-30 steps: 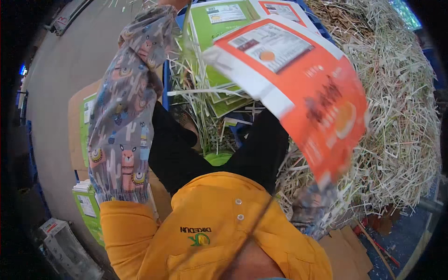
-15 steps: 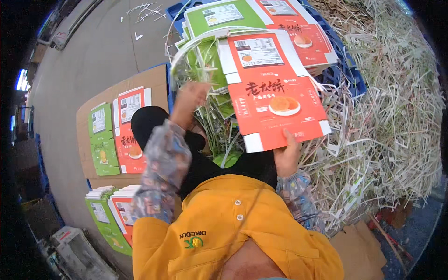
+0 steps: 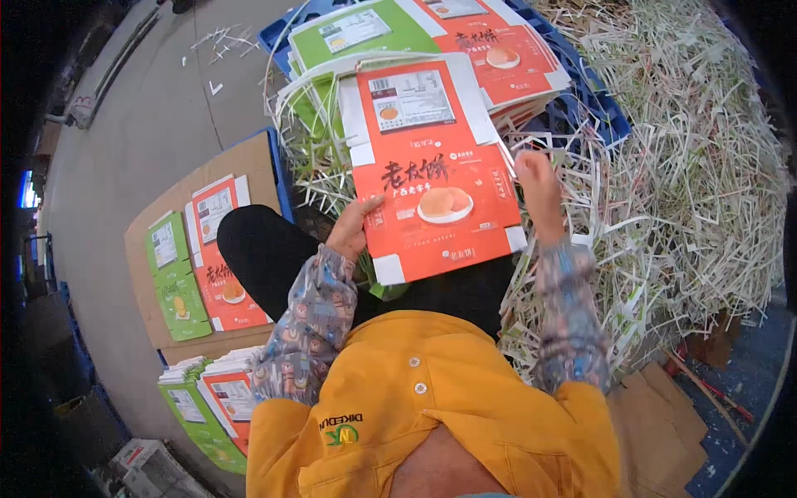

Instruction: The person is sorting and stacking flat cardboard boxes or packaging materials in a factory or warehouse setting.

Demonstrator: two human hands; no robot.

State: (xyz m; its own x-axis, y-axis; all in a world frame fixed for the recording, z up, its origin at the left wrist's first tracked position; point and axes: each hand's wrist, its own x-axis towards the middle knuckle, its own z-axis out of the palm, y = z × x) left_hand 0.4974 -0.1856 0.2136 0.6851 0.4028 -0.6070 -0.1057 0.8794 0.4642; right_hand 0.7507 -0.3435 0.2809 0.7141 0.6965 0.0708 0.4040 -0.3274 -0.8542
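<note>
– Gripped along its left edge by the left hand (image 3: 350,228), an orange carton (image 3: 398,220) lies over dark trousers (image 3: 266,249). Right hand (image 3: 541,195)?

– Curled beside the right edge, hold unclear; steady left-side support should prevent creasing.

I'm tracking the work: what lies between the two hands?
In the head view, a flat red carton lies between the left hand, touching its left edge, and the right hand.

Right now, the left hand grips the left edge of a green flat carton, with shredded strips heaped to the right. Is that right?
Not quite: the flat carton gripped at its left edge by the left hand is orange-red, not green, as the head view shows. The shredded strips are heaped to the right.
</note>
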